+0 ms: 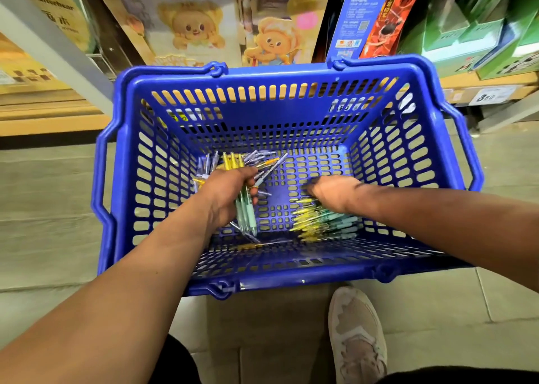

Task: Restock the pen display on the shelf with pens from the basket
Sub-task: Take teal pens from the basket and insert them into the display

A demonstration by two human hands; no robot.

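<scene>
The blue basket (pixel 280 97) sits on the floor (pixel 43 208) and holds loose pens. The left hand (pixel 230 191), at 9 o'clock inside it, has its fingers clamped on a bundle of pens (pixel 246 208). The right hand (pixel 335 191) rests at 3 o'clock over a pile of pens (pixel 323 223); its finger state cannot be told. Shelves (pixel 58 115) with boxes (pixel 466 27) stand at 12 o'clock. A shoe (pixel 357 334) lies at 6 o'clock.

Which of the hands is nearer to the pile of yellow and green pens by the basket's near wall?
Right. The right hand rests on the pile; the left hand is apart, gripping a separate bunch of pens.
</scene>
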